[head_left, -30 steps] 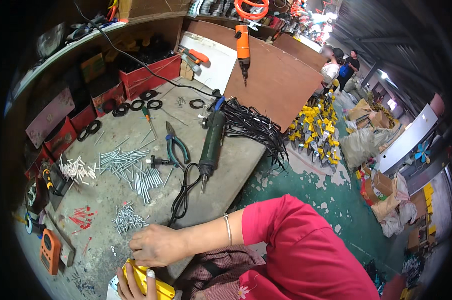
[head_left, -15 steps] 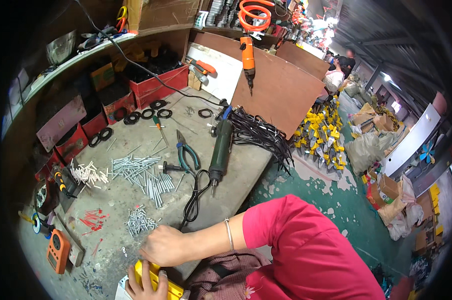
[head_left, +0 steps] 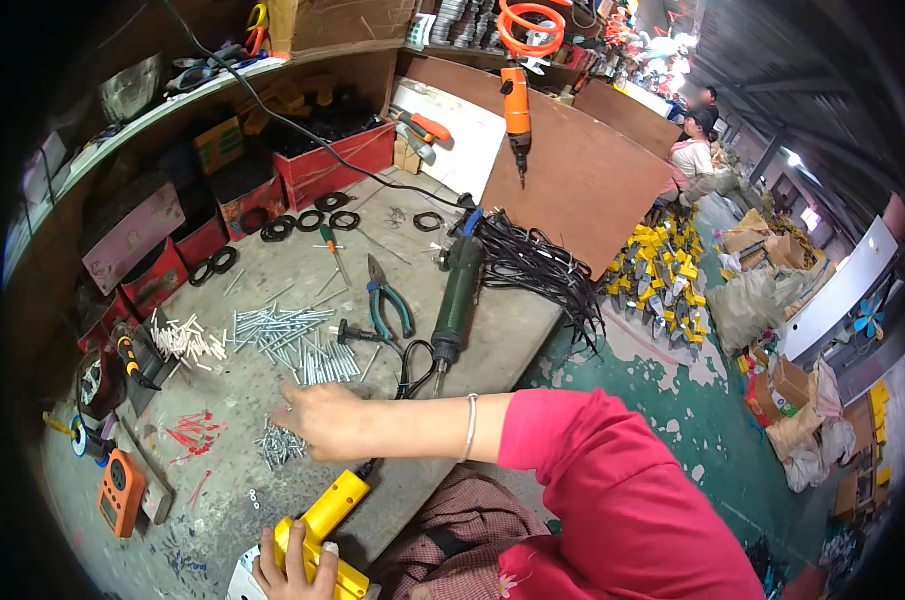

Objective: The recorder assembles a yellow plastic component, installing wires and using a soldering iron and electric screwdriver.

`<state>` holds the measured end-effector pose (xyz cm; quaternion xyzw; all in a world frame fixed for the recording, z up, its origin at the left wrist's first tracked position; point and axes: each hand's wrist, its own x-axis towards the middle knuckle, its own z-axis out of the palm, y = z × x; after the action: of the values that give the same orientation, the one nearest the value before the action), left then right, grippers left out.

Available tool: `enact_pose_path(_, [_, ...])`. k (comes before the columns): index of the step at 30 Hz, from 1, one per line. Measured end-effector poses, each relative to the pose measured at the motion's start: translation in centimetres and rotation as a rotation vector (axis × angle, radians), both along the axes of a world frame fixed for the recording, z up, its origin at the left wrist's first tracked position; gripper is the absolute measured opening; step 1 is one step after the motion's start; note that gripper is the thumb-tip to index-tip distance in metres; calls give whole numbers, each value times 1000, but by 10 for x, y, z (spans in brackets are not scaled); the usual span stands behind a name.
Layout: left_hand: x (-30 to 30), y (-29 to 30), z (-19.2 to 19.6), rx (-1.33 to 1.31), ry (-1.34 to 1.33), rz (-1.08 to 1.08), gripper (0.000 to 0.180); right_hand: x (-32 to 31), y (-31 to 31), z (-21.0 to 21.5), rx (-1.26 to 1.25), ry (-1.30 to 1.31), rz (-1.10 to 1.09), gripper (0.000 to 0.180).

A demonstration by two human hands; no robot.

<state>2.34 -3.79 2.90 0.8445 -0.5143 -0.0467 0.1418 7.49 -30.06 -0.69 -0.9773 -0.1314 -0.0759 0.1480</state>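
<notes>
At the bottom, my left hand [head_left: 297, 572] grips a yellow plastic tool body with a handle [head_left: 334, 503], its fingers spread over the top. A pale plate [head_left: 242, 578] shows at its left end, and a black cord leaves the handle's upper end. My right hand [head_left: 322, 418] reaches left over the bench, above a pile of short screws [head_left: 277, 446]. Its fingers are curled together, and whatever may be between them is hidden. Just beyond lie long screws [head_left: 282, 328] in a loose heap and a row of more screws [head_left: 327, 362].
Pliers [head_left: 387, 300], a green power screwdriver [head_left: 459, 300] and a black cable bundle [head_left: 537, 270] lie farther back. White pins [head_left: 187, 340], red ties [head_left: 192, 435] and an orange meter [head_left: 122, 492] are on the left. An orange screwdriver [head_left: 516, 115] hangs overhead. Yellow parts [head_left: 657, 270] are piled beyond the bench.
My right hand has moved up and away from the yellow tool to the screw pile, uncovering the handle. My left hand stays on the tool. The view has shifted slightly.
</notes>
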Motion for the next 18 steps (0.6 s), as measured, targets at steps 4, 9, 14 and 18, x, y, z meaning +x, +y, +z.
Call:
enact_pose_path(4, [1,1,-1,-2,1,-10,72,22,-1,-12,-51,31,14,31])
enact_pose_path(9, [-5,0,-2,-126,-34,35,64,30,-1,-29,142,-69,-14,22])
enact_pose_path(14, [-17,12,-30,-56,-75,127,58,22,-19,-18,391,56,-123,23])
enact_pose_path(18, [-5,10,-17,-92,39,86,61,14,-20,24,612,352,-248,20])
